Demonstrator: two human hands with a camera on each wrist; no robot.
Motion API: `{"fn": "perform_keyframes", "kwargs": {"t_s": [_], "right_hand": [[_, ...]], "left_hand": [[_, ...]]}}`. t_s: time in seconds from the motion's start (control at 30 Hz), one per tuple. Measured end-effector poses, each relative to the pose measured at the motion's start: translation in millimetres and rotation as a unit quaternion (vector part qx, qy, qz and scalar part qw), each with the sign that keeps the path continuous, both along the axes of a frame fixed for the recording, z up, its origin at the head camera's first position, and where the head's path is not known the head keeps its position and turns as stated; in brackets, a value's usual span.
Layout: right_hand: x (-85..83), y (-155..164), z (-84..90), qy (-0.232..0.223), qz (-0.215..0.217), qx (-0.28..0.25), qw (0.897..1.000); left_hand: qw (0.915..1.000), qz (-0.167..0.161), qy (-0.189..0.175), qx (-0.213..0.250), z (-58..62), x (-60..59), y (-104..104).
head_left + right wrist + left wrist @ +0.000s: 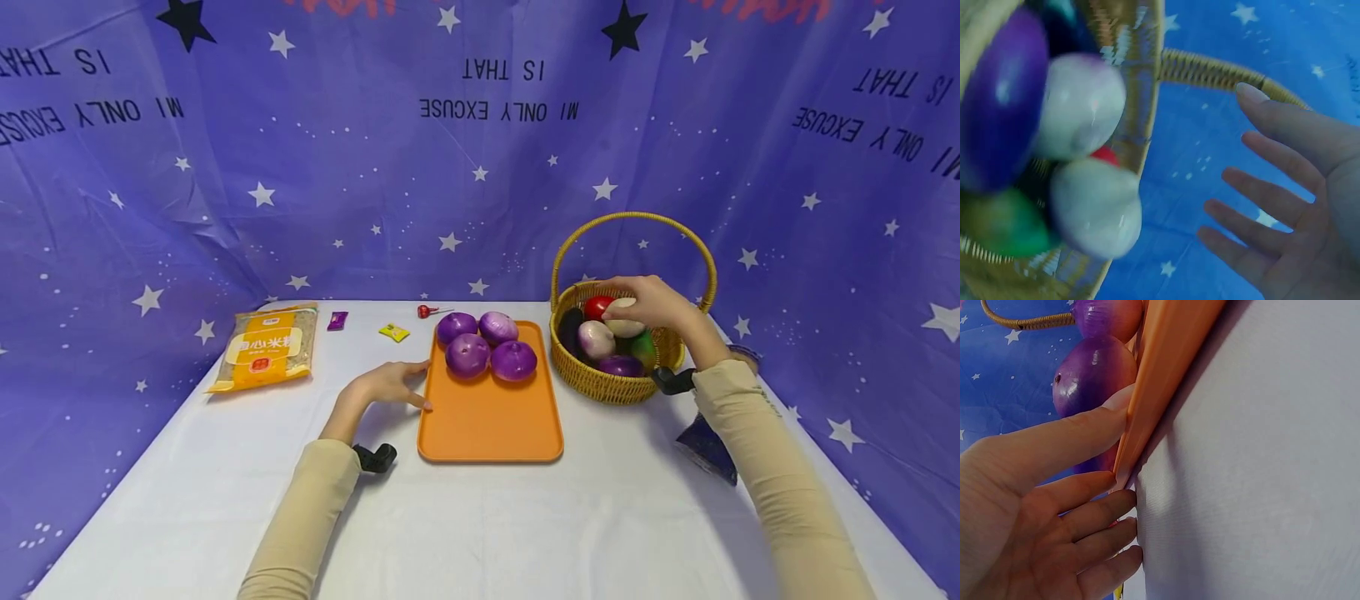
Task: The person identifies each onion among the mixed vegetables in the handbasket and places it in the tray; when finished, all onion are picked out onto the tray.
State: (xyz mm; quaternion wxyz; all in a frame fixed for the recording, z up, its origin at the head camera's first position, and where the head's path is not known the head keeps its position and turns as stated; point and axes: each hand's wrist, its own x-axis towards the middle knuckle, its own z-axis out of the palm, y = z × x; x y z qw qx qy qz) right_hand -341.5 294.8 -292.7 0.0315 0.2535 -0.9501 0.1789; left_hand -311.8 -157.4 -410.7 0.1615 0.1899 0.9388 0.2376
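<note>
Several shiny purple onions (513,362) sit at the far half of an orange tray (491,425). My left hand (386,385) touches the tray's left side, thumb at the rim and the other fingers loosely extended along the edge. Over the wicker basket (600,387) is my right hand (651,302), its fingers spread and holding nothing in the right wrist view. Inside the basket lie a red round vegetable (597,307), white-and-purple round vegetables (1097,209), a purple eggplant (1005,100), a dark long vegetable (571,332) and a green one (1007,222).
At the far left lies a yellow bag of grain (266,348). A purple wrapped candy (337,321), a yellow wrapped candy (393,332) and a red lollipop (427,311) lie along the back. A dark bag (708,446) is partly under the right forearm. The basket's tall handle (633,216) arches upward.
</note>
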Motion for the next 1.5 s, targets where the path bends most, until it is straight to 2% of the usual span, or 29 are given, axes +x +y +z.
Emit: {"fn": "perform_keyframes", "kwargs": {"t_s": [0.17,0.37,0.53,0.73,1.0,1.23,1.5], "right_hand": [[-11.9,9.1,0.5,-0.028,-0.007,0.028,0.999],[-28.3,21.2,-8.9,-0.07,-0.032,0.059,0.995],[-36.6,30.0,-17.3,-0.084,-0.043,0.081,0.992],[-38.1,32.9,-22.0,-0.081,-0.05,0.092,0.991],[-39.0,32.4,-28.2,-0.059,-0.058,0.08,0.993],[-38.2,31.4,-27.4,-0.03,-0.059,0.076,0.995],[-29.9,27.2,-21.8,-0.007,-0.07,0.072,0.995]], "left_hand": [[1.0,0.004,-0.004,0.002,1.0,-0.5,-0.6],[1.0,0.005,-0.006,0.001,0.7,0.6,-0.8],[1.0,0.003,-0.002,0.005,1.2,1.4,0.2],[1.0,0.002,0.0,0.001,0.5,1.0,0.3],[1.0,0.001,-0.001,0.001,-1.8,-2.3,-0.8],[1.0,0.003,-0.005,0.0,-0.1,-2.3,-1.5],[1.0,0.002,-0.004,0.0,0.0,-1.2,-1.5]]}}
